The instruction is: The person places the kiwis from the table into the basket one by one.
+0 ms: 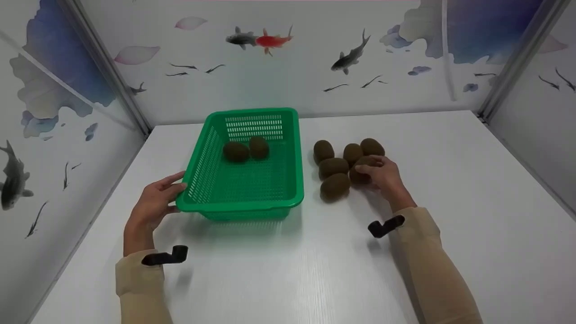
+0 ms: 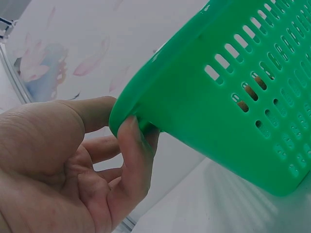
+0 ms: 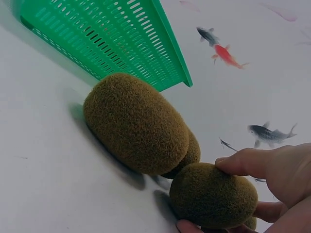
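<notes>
A green plastic basket [image 1: 243, 204] with slotted walls stands left of centre on the table, two brown fuzzy kiwis [image 1: 236, 152] lying in its far part. My left hand [image 1: 155, 200] pinches the basket's rim at its near left corner; in the left wrist view the thumb and fingers close on the rim [image 2: 127, 104]. To the right of the basket, my right hand [image 1: 382, 173] grips a kiwi [image 3: 214, 196] between thumb and fingers. Several more kiwis [image 1: 335, 186] lie clustered beside that hand, and a large one [image 3: 136, 124] shows near the basket in the right wrist view.
The white table [image 1: 279, 279] meets a back wall [image 1: 288, 85] printed with fish and petals. Side walls [image 1: 40, 189] rise at left and right, with metal posts [image 1: 108, 67] at the corners. A small black camera [image 1: 387, 226] sits on each wrist.
</notes>
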### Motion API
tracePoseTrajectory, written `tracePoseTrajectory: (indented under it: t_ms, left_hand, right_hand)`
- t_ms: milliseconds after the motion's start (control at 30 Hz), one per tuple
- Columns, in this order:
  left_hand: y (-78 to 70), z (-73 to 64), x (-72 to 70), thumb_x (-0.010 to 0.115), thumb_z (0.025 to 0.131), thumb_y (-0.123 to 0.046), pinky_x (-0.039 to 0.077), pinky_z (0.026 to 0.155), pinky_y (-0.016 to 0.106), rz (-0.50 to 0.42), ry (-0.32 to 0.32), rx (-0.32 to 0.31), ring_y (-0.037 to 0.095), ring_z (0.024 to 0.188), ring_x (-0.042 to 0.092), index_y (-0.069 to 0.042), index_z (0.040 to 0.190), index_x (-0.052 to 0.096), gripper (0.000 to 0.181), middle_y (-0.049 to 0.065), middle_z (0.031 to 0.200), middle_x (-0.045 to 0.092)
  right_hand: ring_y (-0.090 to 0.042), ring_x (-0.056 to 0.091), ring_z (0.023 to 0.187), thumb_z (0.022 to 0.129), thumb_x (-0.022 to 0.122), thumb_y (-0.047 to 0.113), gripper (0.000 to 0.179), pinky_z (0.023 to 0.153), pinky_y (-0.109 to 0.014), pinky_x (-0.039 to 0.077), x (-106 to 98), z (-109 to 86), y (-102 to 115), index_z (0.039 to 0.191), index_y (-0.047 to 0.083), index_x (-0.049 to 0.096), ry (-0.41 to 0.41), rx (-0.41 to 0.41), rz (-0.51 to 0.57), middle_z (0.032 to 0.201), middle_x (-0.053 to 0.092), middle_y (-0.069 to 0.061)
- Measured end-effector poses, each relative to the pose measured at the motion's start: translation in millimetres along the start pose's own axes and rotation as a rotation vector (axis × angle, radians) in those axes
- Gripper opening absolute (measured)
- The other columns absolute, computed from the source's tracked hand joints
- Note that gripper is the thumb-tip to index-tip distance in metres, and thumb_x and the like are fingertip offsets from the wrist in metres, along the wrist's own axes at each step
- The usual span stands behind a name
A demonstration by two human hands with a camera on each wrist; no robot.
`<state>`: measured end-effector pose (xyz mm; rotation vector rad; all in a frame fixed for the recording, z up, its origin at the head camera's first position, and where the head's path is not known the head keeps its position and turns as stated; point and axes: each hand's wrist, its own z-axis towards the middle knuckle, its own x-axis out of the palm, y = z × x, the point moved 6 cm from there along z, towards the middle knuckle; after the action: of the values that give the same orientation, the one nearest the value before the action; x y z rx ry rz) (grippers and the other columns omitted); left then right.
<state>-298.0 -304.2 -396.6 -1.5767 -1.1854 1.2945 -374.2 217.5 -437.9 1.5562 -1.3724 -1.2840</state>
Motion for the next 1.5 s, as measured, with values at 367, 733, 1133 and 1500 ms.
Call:
tracePoseTrajectory:
  t_ms: [367, 733, 1133, 1500]
  left_hand:
    - [-0.6, 0.0, -0.3, 0.054, 0.104, -0.033, 0.056, 0.082, 0.026, 0.023, -0.008, -0.010, 0.003, 0.096, 0.067, -0.015, 0.157, 0.034, 0.060, -0.008, 0.121, 0.065]
    - [2.1, 1.1, -0.5, 0.053, 0.105, -0.033, 0.056, 0.083, 0.026, 0.029, -0.011, -0.026, 0.003, 0.097, 0.067, -0.017, 0.158, 0.033, 0.059, 0.002, 0.134, 0.063]
    - [-0.6, 1.2, 0.8, 0.055, 0.104, -0.029, 0.056, 0.079, 0.025, -0.004, -0.004, 0.005, 0.001, 0.092, 0.067, -0.011, 0.157, 0.033, 0.060, -0.015, 0.106, 0.067]
    - [-2.2, 0.2, -0.9, 0.055, 0.104, -0.032, 0.057, 0.082, 0.025, 0.004, -0.006, -0.009, 0.003, 0.094, 0.067, -0.012, 0.157, 0.034, 0.061, -0.011, 0.113, 0.066]
  right_hand:
    - [-0.031, 0.041, 0.141, 0.096, 0.061, 0.015, 0.073, 0.111, -0.042, 0.044, -2, -1.2, 8, 0.159, 0.009, 0.024, -0.056, -0.012, 0.029, 0.161, 0.028, -0.017]
    - [-0.030, 0.042, 0.139, 0.096, 0.062, 0.017, 0.075, 0.110, -0.038, 0.046, 1, -5.9, 18, 0.158, 0.008, 0.022, -0.047, -0.006, 0.061, 0.160, 0.027, -0.017]
    - [-0.029, 0.039, 0.141, 0.098, 0.060, 0.017, 0.073, 0.112, -0.038, 0.043, 6, -16.0, 35, 0.160, 0.011, 0.021, -0.010, -0.065, 0.137, 0.163, 0.025, -0.013]
    - [-0.029, 0.043, 0.139, 0.098, 0.060, 0.019, 0.077, 0.115, -0.036, 0.041, 21, -18.1, 49, 0.160, 0.009, 0.016, 0.026, -0.065, 0.148, 0.161, 0.028, -0.016]
